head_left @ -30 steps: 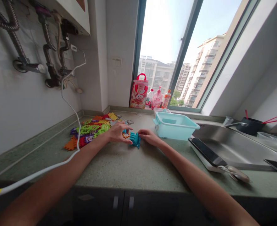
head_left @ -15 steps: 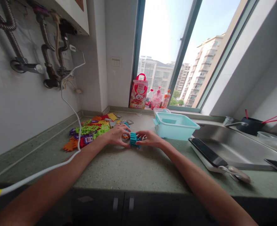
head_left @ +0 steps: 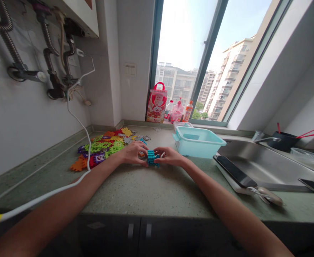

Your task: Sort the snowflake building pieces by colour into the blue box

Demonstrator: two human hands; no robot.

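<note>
Between my hands, low over the countertop (head_left: 146, 192), is a small block of teal interlocking plastic pieces (head_left: 151, 157). My left hand (head_left: 134, 154) grips its left side with thumb and curled fingers. From the right, my right hand (head_left: 168, 156) pinches the same block; a bit of teal shows by its thumb. Just behind my left hand lies a loose blue piece (head_left: 143, 141). A heap of colourful snowflake-like interlocking pieces (head_left: 103, 146), in green, orange, red, purple and yellow, spreads to the left of my left hand.
A light teal plastic basin (head_left: 199, 144) stands behind and right of my right hand. Farther right are a phone (head_left: 234, 171) at the edge of a steel sink (head_left: 269, 171). A white cable (head_left: 78, 184) crosses over my left forearm. Bottles (head_left: 177, 112) stand by the window.
Both hands stay on the teal block. It has been turned slightly, and the right fingers have shifted on it. The view has moved a little.
</note>
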